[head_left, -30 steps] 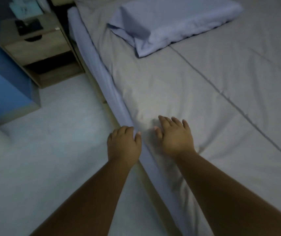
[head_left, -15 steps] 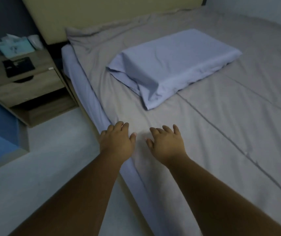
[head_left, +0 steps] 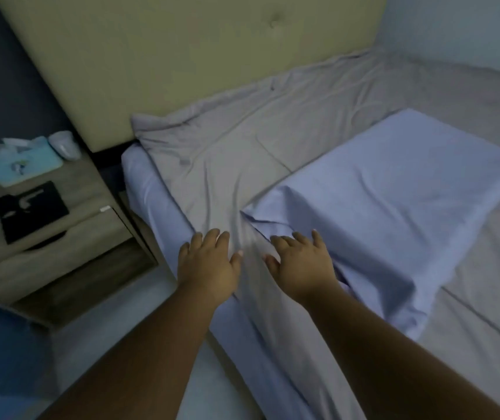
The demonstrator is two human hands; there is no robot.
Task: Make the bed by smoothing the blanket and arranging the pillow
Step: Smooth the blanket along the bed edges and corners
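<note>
A grey blanket (head_left: 230,165) covers the bed, wrinkled near the headboard and its left corner. A pale blue pillow (head_left: 400,207) lies flat on it at the right, skewed. My left hand (head_left: 209,265) rests palm down with fingers spread at the blanket's left edge, over the blue-sheeted mattress side (head_left: 151,195). My right hand (head_left: 301,265) lies flat, fingers apart, on the blanket at the pillow's near left corner, fingertips touching the pillowcase. Neither hand holds anything.
A padded beige headboard (head_left: 182,56) stands behind the bed. Left of the bed is a wooden nightstand (head_left: 60,237) with a tissue pack (head_left: 18,165), a white cup (head_left: 63,145) and a black item (head_left: 30,207). Pale floor (head_left: 127,322) lies between it and the bed.
Both hands have slid along the bed's left edge toward the headboard, staying flat on the blanket. My right hand now reaches the pillow's corner. The view has tilted up toward the headboard.
</note>
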